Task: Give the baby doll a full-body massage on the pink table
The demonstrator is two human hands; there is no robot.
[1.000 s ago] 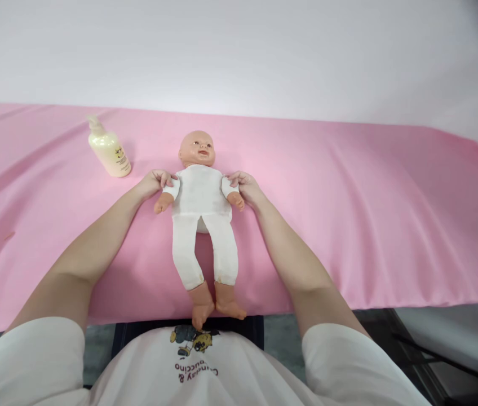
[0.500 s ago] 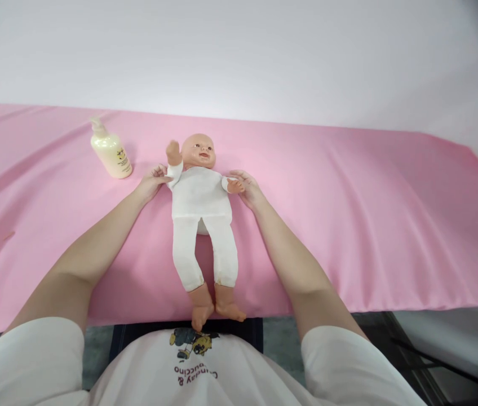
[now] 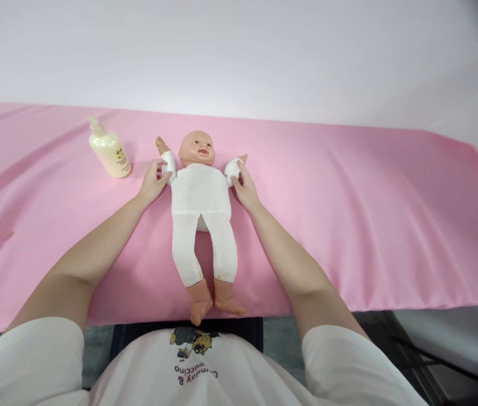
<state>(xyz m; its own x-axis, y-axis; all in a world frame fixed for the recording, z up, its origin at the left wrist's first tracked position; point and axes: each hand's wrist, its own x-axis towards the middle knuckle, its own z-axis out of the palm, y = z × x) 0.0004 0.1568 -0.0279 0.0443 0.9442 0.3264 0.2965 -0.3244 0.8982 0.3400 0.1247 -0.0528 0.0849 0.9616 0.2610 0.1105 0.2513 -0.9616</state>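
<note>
A baby doll (image 3: 200,189) in a white top and white trousers lies on its back, head away from me and bare feet near the table's front edge. My left hand (image 3: 153,181) is closed round the doll's arm on the left, thumb and fingers on the white sleeve. On the other side my right hand (image 3: 245,188) grips the doll's other arm by its sleeve. Both doll arms point up and outward beside the head, the left one reaching higher. Part of the right-hand sleeve is hidden behind my fingers.
A pump bottle (image 3: 111,151) of pale yellow liquid stands at the back left, beyond my left hand. The pink cloth (image 3: 349,225) covers the table and has soft folds. Behind it rises a white wall (image 3: 239,56).
Both doll arms have swung outward and up, away from its body. My hands moved with them, and my right hand now shows its fingers round the sleeve.
</note>
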